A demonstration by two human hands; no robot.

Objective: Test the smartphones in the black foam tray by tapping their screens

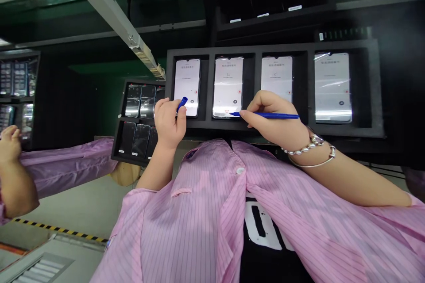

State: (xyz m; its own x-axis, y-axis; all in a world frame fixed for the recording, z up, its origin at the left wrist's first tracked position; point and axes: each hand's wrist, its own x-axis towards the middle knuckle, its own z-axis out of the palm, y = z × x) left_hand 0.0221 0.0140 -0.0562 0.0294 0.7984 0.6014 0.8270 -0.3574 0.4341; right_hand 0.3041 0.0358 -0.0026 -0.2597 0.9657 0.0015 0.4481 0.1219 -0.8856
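My right hand [274, 117] grips a blue pen [279, 116], its tip at the lower part of a lit smartphone [228, 86]. Red marks show on that screen near the tip. A blue pen cap [182, 104] is pinched in my left hand [170, 124], over the lower left of another lit smartphone [187, 82]. Further right, a third phone [276, 75] is partly covered by my right hand. One more lit smartphone [333, 86] lies at the far right. All lie in the compartments of a black foam tray [378, 93].
To the left, another black tray [116, 141] holds several dark-screened phones [141, 139]. A white metal post [116, 13] slants down behind it. At the far left are a co-worker's hand [9, 143] and racks of phones [15, 77]. Dark labelled boxes [272, 0] stand behind the tray.
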